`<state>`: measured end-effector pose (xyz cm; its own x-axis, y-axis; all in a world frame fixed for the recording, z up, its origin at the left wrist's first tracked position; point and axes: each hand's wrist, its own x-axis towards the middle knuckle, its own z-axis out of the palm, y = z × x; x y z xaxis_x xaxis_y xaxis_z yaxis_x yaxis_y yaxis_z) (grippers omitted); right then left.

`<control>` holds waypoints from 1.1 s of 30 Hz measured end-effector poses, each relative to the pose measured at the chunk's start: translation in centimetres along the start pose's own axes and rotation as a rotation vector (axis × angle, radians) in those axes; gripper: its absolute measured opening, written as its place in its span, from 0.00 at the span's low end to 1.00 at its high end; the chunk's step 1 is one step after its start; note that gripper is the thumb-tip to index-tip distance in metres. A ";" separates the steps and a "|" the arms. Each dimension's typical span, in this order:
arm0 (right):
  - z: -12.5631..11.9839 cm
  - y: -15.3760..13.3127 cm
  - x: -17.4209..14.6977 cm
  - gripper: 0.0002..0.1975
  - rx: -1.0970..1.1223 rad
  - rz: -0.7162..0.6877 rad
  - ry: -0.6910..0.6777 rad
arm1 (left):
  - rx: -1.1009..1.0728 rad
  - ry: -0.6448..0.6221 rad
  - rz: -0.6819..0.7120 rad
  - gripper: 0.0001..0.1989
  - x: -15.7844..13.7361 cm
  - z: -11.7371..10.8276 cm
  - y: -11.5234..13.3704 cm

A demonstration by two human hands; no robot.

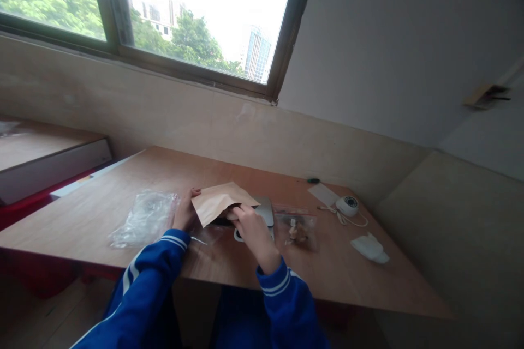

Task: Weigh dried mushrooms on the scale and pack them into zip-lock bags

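My left hand [187,210] grips the left edge of a brown paper envelope [216,200], with its fingers mostly behind the paper. The envelope is tilted, its dark mouth facing right and towards me. At that mouth my right hand [251,229] has its fingers bent, the tips partly inside. A pale thing shows by those fingertips, too small to name. Beneath and behind the envelope lies a flat silver object [265,211], largely covered. To the right of my right hand is a clear zip bag [301,232] holding small brown and white parts.
Clear plastic bags [145,218] lie at the left of the wooden table [347,283]. Towards the right are a white dome camera [347,205] with a cable, a white card [323,194], a green-handled screwdriver [313,180] and crumpled white wrapping [370,248]. A wall stands behind.
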<state>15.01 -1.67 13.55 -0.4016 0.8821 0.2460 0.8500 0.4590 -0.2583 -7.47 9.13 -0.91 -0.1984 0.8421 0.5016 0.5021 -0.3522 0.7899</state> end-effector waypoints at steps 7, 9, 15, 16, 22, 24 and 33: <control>-1.3 2.2 -0.3 0.15 0.325 -0.083 0.080 | -0.022 -0.050 -0.029 0.19 0.2 -0.4 0.6; -1.1 2.5 -0.1 0.14 0.388 -0.100 0.102 | -0.026 -0.052 -0.033 0.19 0.1 -0.5 0.9; -1.4 3.1 0.1 0.14 0.536 -0.187 0.182 | -0.018 -0.052 -0.044 0.20 0.1 -0.6 1.4; -1.4 3.1 0.1 0.14 0.528 -0.178 0.194 | -0.015 -0.045 -0.049 0.20 0.1 -0.6 1.5; -1.2 3.4 0.9 0.14 0.566 -0.185 0.338 | 0.007 -0.022 -0.077 0.21 0.3 -0.4 1.3; -0.8 4.3 1.0 0.17 0.673 -0.110 0.465 | 0.013 -0.033 -0.105 0.22 0.3 -0.2 0.9; 4.8 10.3 2.1 0.09 0.168 0.266 0.486 | -0.032 -0.058 -0.167 0.23 0.4 -0.1 0.4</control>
<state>21.30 5.41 6.96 0.0552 0.8381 0.5427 0.8185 0.2733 -0.5054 -7.37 9.26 -0.36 -0.2277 0.9117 0.3421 0.4393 -0.2174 0.8717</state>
